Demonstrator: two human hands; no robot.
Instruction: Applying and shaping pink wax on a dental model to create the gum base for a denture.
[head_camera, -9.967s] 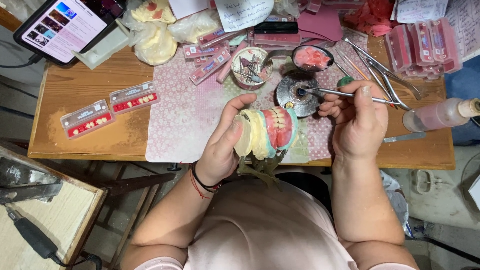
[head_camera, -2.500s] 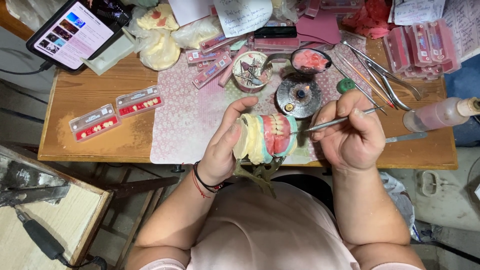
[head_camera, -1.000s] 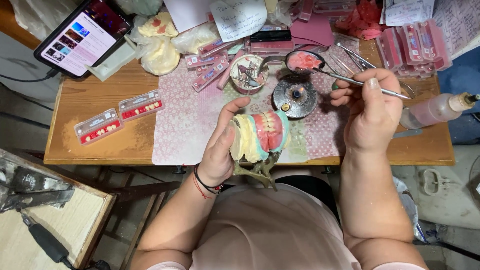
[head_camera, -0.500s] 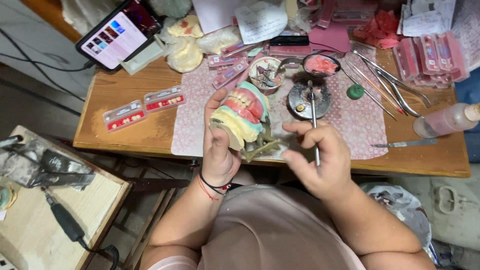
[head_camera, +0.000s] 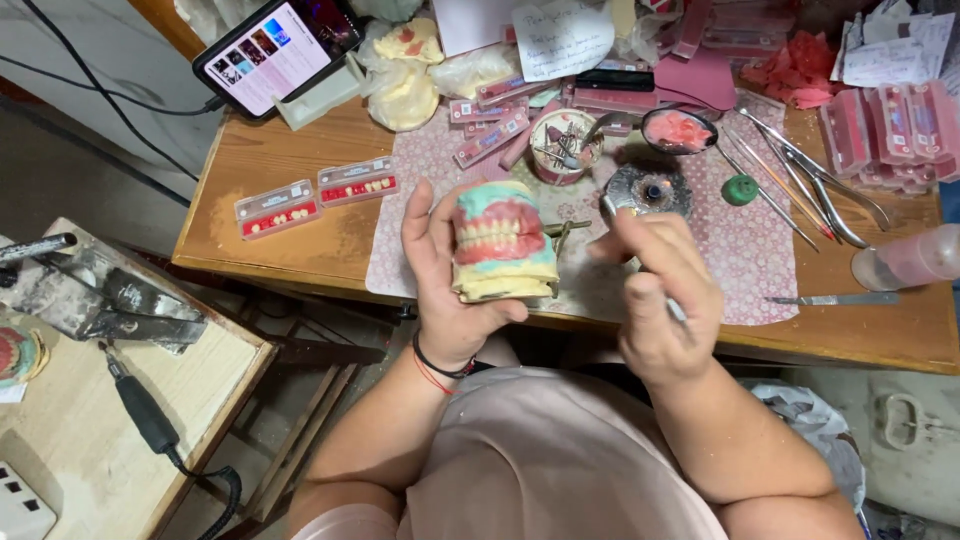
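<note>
Workbench scene, read left to right. One tablet (head_camera: 277, 52) leans at the rear left corner of the wooden table (head_camera: 300, 250); two clear tooth-set trays (head_camera: 275, 208) lie side by side on the bare wood. The left hand (head_camera: 452, 290) cups one denture model (head_camera: 498, 243) from behind and below, thumb and fingers wrapped firmly round its plaster base, holding it above the near table edge. Both arches already carry a row of teeth set in pink wax, and the rows meet; judged from this, the setting-up is far along and what remains looks like trimming or smoothing of the wax. The right hand (head_camera: 662, 300) is closed in a pinch on one slim metal instrument (head_camera: 676, 310), most of which is hidden by the fingers, so its tip cannot be made out; it is probably a wax carver. The hand sits just beside the model, not touching it. Behind it stand one cup of burs (head_camera: 563, 143), one small burner (head_camera: 650, 188) and one dish of pink wax (head_camera: 679, 130). Farther right lie several long steel tools (head_camera: 810, 190), too overlapped to count, one green knob (head_camera: 740, 189) and one clear bottle (head_camera: 905, 266) on its side.
</note>
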